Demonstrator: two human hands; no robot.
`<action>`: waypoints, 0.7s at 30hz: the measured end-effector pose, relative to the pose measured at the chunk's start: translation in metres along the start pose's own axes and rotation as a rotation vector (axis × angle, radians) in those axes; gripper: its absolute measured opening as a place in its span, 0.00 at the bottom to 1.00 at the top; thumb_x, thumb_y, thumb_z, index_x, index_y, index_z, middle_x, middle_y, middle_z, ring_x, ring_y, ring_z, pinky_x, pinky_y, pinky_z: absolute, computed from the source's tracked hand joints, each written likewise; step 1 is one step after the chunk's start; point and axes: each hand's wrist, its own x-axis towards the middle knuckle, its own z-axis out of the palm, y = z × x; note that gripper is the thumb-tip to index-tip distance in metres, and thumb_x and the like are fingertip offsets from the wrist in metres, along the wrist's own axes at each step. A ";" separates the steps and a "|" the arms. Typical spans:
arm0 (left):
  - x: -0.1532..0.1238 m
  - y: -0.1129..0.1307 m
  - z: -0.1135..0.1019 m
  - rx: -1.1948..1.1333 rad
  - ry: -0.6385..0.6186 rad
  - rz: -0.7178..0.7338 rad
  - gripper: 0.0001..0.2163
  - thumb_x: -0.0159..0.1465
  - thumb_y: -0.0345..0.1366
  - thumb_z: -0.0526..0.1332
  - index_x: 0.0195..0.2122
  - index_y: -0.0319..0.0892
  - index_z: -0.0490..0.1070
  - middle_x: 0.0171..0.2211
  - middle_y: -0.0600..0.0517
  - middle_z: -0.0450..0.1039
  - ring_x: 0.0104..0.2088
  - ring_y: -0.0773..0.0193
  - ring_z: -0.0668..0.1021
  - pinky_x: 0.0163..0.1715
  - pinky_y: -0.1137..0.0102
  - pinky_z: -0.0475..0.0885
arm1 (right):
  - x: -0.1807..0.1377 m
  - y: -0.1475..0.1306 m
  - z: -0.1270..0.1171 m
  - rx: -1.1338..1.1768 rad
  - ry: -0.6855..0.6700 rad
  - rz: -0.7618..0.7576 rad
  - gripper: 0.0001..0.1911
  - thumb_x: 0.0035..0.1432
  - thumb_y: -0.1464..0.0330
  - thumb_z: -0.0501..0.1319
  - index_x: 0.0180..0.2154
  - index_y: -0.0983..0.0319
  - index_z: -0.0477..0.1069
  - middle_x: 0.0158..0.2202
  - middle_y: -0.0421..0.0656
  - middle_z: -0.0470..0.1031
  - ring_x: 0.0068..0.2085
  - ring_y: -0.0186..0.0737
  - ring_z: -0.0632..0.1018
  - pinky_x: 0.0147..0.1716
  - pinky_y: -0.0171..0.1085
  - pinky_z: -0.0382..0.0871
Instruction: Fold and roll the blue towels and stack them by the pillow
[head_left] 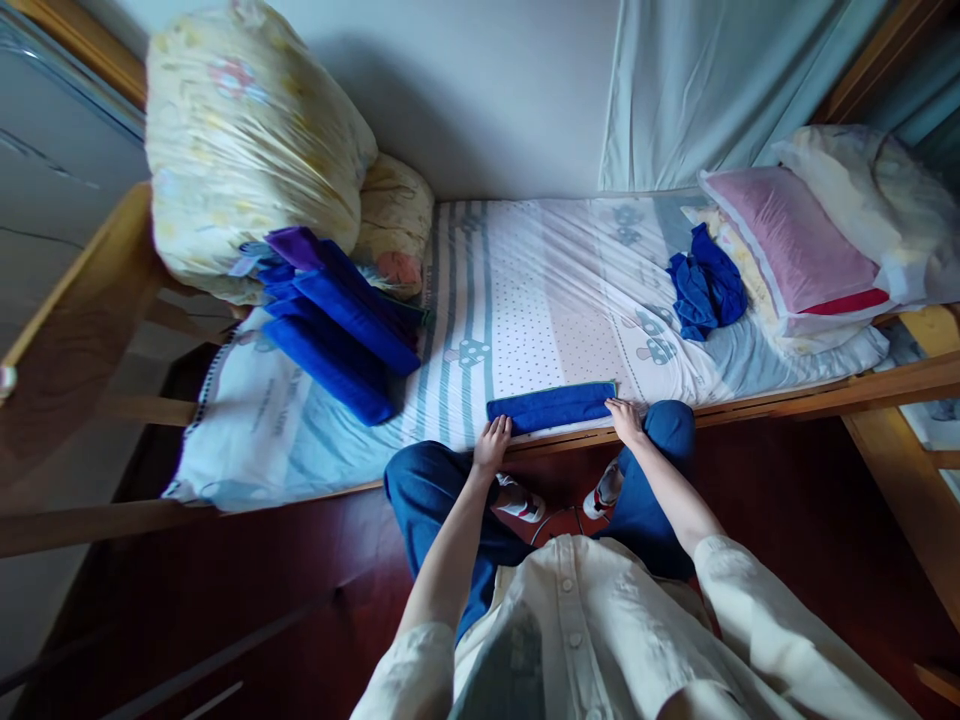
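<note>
A blue cloth, folded into a long flat strip with a thin green edge, lies along the front edge of the bed. My left hand grips its left end, fingers closed at the lower corner. At the other end, my right hand pinches the right side of the strip. To the left sits a pile of folded blue cloths, with a purple cloth on its upper part. A crumpled blue cloth rests farther right on the bed.
The bed has a patterned sheet and wooden rails. A big bagged quilt and a pillow stand at the left; a pink bagged bundle is at the right. A pale curtain hangs behind.
</note>
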 end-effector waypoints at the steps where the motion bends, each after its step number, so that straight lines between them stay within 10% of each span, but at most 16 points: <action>1: -0.001 0.000 -0.002 -0.008 -0.011 0.004 0.28 0.65 0.25 0.50 0.67 0.39 0.67 0.65 0.35 0.69 0.66 0.48 0.71 0.68 0.52 0.62 | -0.001 0.000 -0.001 0.008 0.000 -0.002 0.25 0.62 0.79 0.57 0.57 0.56 0.78 0.57 0.49 0.79 0.60 0.48 0.78 0.62 0.48 0.70; 10: -0.006 0.008 -0.019 -0.080 -0.077 -0.033 0.29 0.57 0.21 0.55 0.60 0.38 0.74 0.60 0.37 0.74 0.60 0.49 0.77 0.64 0.57 0.68 | -0.007 0.008 -0.010 0.109 -0.047 0.176 0.27 0.56 0.83 0.58 0.52 0.57 0.82 0.47 0.49 0.84 0.50 0.50 0.83 0.57 0.44 0.73; 21: 0.013 0.002 -0.042 -0.526 0.121 -0.581 0.19 0.61 0.32 0.60 0.54 0.39 0.75 0.40 0.46 0.82 0.45 0.54 0.83 0.51 0.62 0.76 | 0.017 0.017 -0.015 0.563 0.130 0.442 0.09 0.52 0.63 0.65 0.26 0.61 0.72 0.28 0.43 0.80 0.32 0.42 0.78 0.33 0.35 0.70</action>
